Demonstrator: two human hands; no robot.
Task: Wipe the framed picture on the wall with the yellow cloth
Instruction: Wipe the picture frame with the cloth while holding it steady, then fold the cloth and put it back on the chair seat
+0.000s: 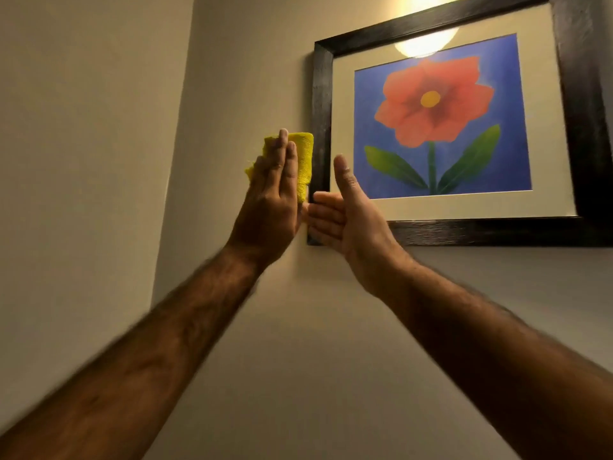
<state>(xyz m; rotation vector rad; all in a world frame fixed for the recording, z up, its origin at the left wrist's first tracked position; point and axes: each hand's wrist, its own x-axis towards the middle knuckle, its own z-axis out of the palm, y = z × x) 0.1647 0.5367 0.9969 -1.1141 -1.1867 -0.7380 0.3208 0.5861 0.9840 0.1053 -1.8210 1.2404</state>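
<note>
Nearest to us, both forearms reach up and forward toward the wall (252, 327). We note the left hand (273, 190) with its fingers straight and together, pressing the yellow cloth (303, 161) flat under the palm; the cloth is folded into a pad and pokes out above and to the right of the fingers. Its right edge touches, or lies just beside, the outer left side of the picture frame (321, 127); we cannot tell which.

The right hand (345, 214) is spread wide, thumb up, clasping nothing. Its fingers curl round the lower left corner of the frame and seem to steady it.

Farther back, the framed picture (441, 124), a red flower on blue, hangs up and to the right of both hands. A lamp glare (424, 44) shows on the glass near the top.

Key relation: the frame's left bar runs upright, and the cloth sits against it about midway up. The glass lies to the right of the cloth. We judge the left hand is the nearer one for a stroke along this bar, or across onto the glass.
</note>
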